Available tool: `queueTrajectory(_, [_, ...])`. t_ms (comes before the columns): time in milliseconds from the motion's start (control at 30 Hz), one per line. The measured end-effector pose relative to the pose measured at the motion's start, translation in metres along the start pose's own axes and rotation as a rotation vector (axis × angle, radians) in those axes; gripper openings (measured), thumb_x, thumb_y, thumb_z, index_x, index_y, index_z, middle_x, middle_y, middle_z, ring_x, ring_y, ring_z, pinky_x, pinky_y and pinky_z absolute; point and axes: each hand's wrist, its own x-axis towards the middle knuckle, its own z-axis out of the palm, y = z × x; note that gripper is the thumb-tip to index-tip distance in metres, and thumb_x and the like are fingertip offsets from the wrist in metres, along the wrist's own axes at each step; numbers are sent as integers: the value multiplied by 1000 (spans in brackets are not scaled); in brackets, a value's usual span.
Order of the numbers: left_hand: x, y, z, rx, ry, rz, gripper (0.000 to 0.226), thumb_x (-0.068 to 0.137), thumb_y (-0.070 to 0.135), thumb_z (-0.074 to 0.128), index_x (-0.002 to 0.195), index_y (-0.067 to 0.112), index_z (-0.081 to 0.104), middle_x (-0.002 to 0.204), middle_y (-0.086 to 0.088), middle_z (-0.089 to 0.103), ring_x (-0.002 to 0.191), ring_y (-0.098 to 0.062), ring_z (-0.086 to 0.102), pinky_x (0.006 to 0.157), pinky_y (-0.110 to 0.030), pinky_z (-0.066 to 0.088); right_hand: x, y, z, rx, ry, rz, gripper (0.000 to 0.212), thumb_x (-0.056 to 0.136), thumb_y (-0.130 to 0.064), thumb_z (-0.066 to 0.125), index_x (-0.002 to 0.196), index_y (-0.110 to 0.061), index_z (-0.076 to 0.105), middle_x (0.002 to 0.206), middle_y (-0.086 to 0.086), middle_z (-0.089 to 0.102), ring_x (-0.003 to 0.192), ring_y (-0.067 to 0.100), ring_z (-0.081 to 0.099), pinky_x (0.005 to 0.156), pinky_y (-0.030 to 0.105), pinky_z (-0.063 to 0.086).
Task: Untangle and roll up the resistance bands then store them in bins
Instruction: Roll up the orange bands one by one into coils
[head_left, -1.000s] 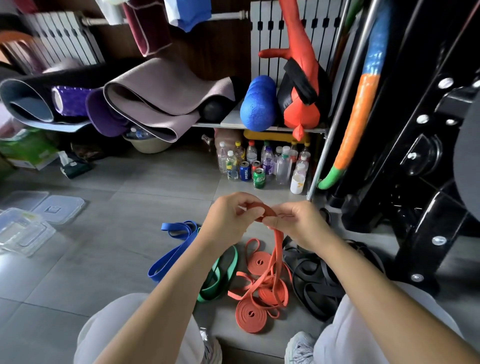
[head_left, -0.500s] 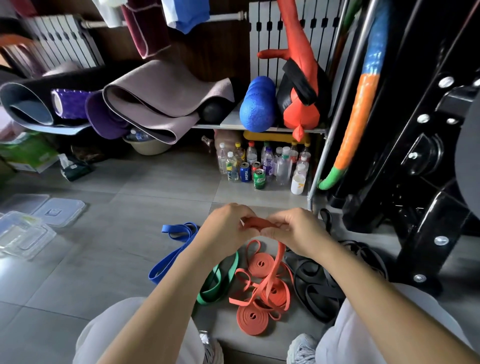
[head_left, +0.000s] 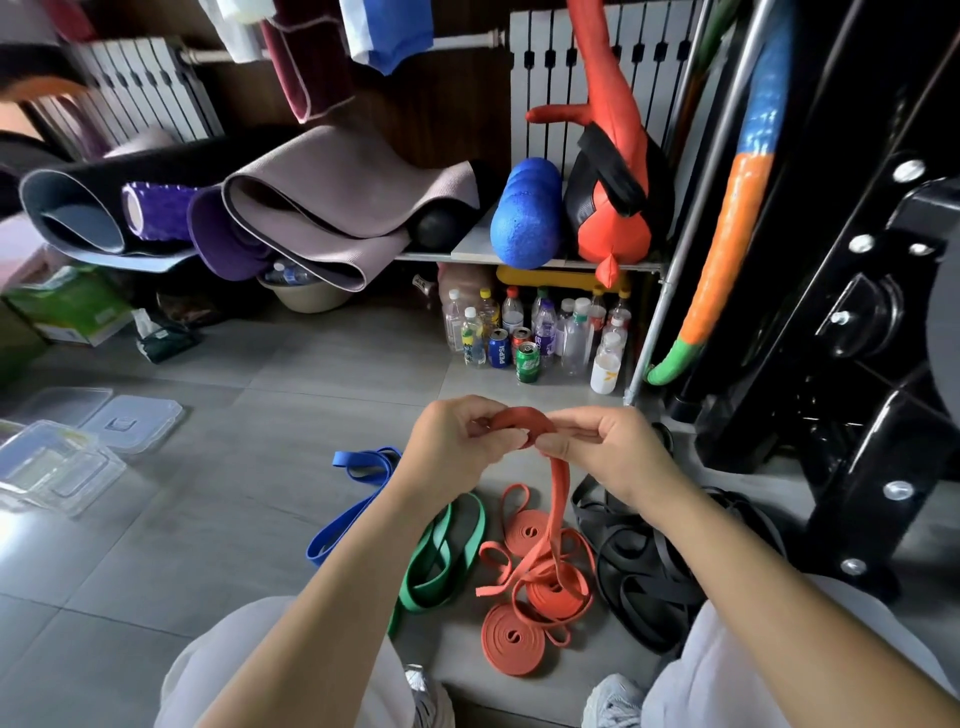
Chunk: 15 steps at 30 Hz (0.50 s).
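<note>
Fingers (head_left: 491, 434) of left hand (head_left: 457, 447) and right hand (head_left: 608, 452) pinch a small started coil of flat orange rubber resistance band (head_left: 519, 418), held between them above the grey tiled floor (head_left: 234, 519). Coil looks rounder and a touch higher than half a second back; hands in much the same spot. Band is matte, strap-like; its loose tail hangs under the right hand down into a heap of orange loops and flat rolls (head_left: 511, 644) on the floor
</note>
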Motion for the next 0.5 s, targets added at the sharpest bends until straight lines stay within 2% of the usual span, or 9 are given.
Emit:
queueTrajectory(67, [0,-1,0,-58,-11,-28,17,78,7,73,79,23,68,60,12,64,51,0,57,56,-13,49,0,0,2,9,21,-2,23,74,-2,73,92,-17,72,74,-14,73,70,1,68,64,13,51])
queueTrajectory(133, [0,-3,2,3,-35,-43,9,80,10,73,86,15,70,64,8,64,56,-6,59,61,-20,51,-1,1,2,-43,33,-25,26,75,-5,74,86,-27,72,74,-13,73,70,2,68,65,17,54])
queueTrajectory(200, [-1,-7,4,312,-71,14,10,82,20,71,91,19,68,72,7,62,68,-11,57,63,-21,47,-1,5,2,-209,-3,-38,27,77,-8,75,83,-35,72,73,-7,73,67,3,65,66,23,54])
queueTrajectory(267, [-3,-10,7,655,-119,118,20,83,28,67,102,24,66,92,6,63,88,-14,56,74,-23,46,-2,12,6,-349,-66,-21,18,79,-13,75,85,-30,75,75,-4,73,67,4,63,70,26,52])
queueTrajectory(333, [-4,-9,10,762,-142,169,27,83,29,65,110,27,64,103,5,61,98,-16,52,80,-26,44,-3,15,9,-406,-101,-2,15,78,-16,75,89,-27,76,77,-12,73,72,3,66,72,22,52])
queueTrajectory(400, [-5,-7,10,757,-149,160,23,84,29,65,107,27,66,100,5,63,94,-16,54,73,-24,40,-2,14,9,-458,-124,-4,16,79,-18,74,85,-32,75,75,-15,72,72,4,66,69,21,51])
queueTrajectory(500, [-6,-4,8,737,-200,91,18,85,26,63,103,25,68,95,5,67,85,-16,57,68,-24,40,-4,11,6,-543,-163,-21,22,81,-19,71,77,-40,70,65,-30,63,64,-8,58,58,10,41])
